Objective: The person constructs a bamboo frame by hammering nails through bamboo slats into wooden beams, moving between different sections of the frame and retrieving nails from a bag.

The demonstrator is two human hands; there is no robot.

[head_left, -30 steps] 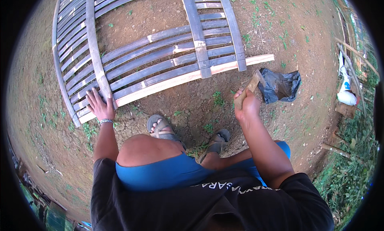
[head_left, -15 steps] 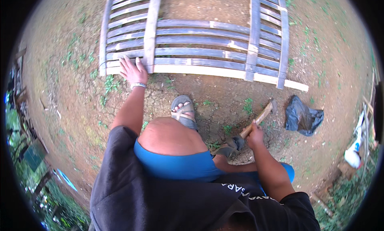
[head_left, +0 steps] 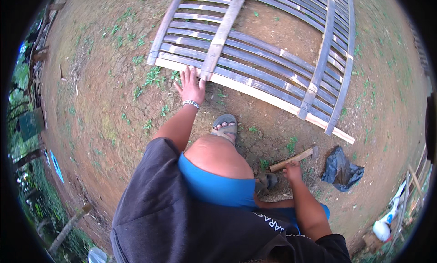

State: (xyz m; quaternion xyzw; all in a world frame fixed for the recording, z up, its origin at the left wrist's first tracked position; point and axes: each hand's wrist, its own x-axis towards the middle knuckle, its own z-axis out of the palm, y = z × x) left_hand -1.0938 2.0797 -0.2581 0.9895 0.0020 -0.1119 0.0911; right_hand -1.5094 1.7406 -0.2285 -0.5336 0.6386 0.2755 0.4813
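A bamboo slatted frame [head_left: 264, 58] lies on the ground ahead of me, a pale strip [head_left: 255, 91] along its near edge. My left hand [head_left: 190, 86] rests with fingers spread at that strip, beside a crosspiece [head_left: 221, 35] near the left corner. Low beside my right foot, my right hand [head_left: 293, 172] has its fingers curled at the wooden handle of a hammer-like tool [head_left: 282, 164]. Its grey metal head [head_left: 314, 152] points right, and its exact shape is hard to make out.
A crumpled black plastic bag [head_left: 341, 169] lies right of the tool. My sandalled left foot [head_left: 225, 126] stands between the frame and my bent knee [head_left: 218, 158]. Sticks and a white object [head_left: 382, 230] lie at the far right; small green weeds dot the bare soil.
The view has turned, so the frame now slants down to the right. My left hand has shifted toward the crosspiece. The tool now lies flatter, with my right hand lower against its handle.
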